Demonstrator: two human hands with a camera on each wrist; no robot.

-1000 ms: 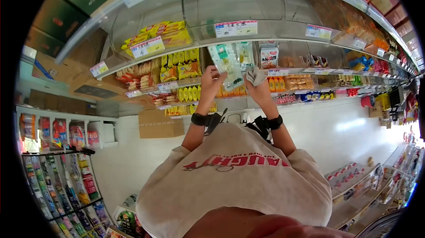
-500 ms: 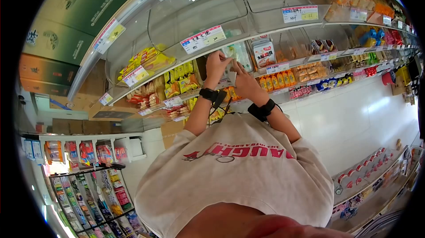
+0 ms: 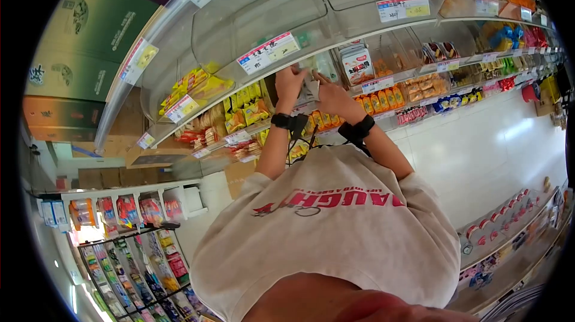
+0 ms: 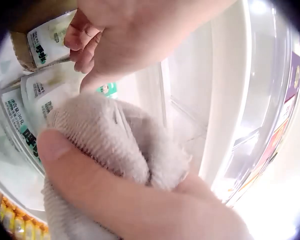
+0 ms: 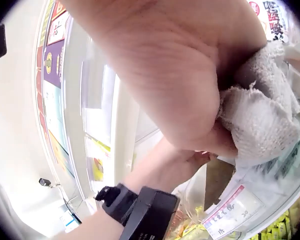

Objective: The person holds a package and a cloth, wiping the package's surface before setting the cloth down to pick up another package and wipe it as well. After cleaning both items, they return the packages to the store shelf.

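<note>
Gripped in the right hand [image 3: 336, 101]: grey knitted cloth [image 4: 97, 137], close beside the left hand [image 3: 288, 87].
Left fingers bent, any hold impossible to tell; just beyond, printed plastic packets [image 4: 54, 36] within the shelf bin, nearer the left.

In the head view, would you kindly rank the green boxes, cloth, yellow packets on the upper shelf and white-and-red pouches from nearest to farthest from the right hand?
1. Cloth, held in the right hand.
2. White-and-red pouches, just to its right.
3. Upper-shelf yellow packets, well to its left.
4. Green boxes, far left.
</note>
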